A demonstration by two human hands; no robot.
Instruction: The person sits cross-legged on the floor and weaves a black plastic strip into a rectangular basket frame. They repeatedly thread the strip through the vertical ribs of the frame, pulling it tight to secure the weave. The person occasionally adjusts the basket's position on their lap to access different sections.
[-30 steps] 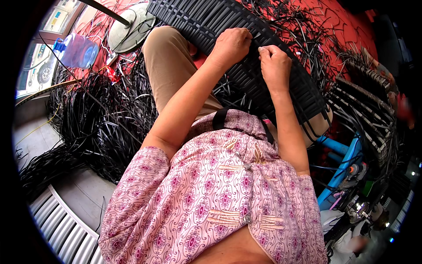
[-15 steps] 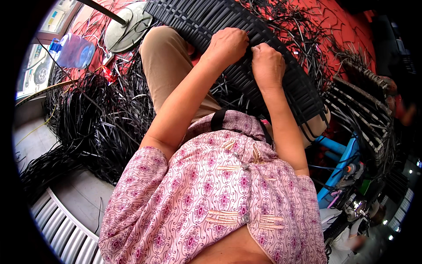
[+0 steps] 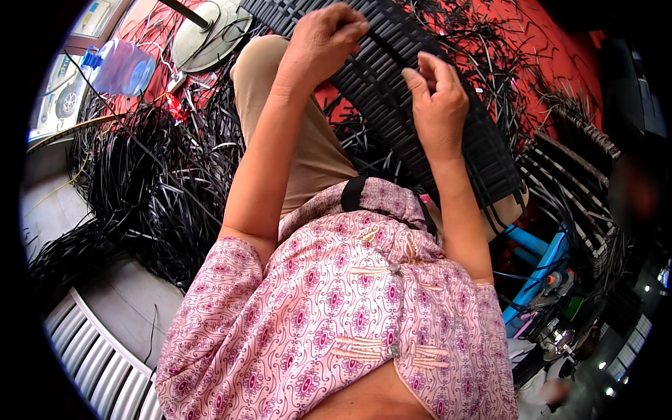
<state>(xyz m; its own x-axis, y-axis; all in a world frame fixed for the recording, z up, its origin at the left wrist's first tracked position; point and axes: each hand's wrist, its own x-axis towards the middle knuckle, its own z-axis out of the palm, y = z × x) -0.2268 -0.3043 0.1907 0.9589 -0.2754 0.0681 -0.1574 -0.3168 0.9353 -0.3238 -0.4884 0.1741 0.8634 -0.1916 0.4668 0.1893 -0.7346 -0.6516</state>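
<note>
A curved panel woven from flat black strips (image 3: 392, 77) lies across my lap, running from the upper left down to the right. Over its left part is my left hand (image 3: 326, 43), its fingers curled together in a pinch; what they hold, if anything, is hidden. My right hand (image 3: 441, 101) hovers above the panel's middle, thumb and forefinger apart, and nothing shows between them. A gap separates the two hands. Loose strip ends (image 3: 493, 217) hang from the panel's lower right end.
Heaps of loose black strips (image 3: 126, 168) lie at my left, with more strewn over the red floor covering (image 3: 553, 49). Around me are a clear blue water jug (image 3: 126, 66), a round stand base (image 3: 213, 35), a white slatted seat (image 3: 105, 357) and a blue frame (image 3: 535, 273).
My hands have moved apart: the left went up and to the left, the right slightly right. The right hand's fingers have opened. The panel has shifted slightly in view.
</note>
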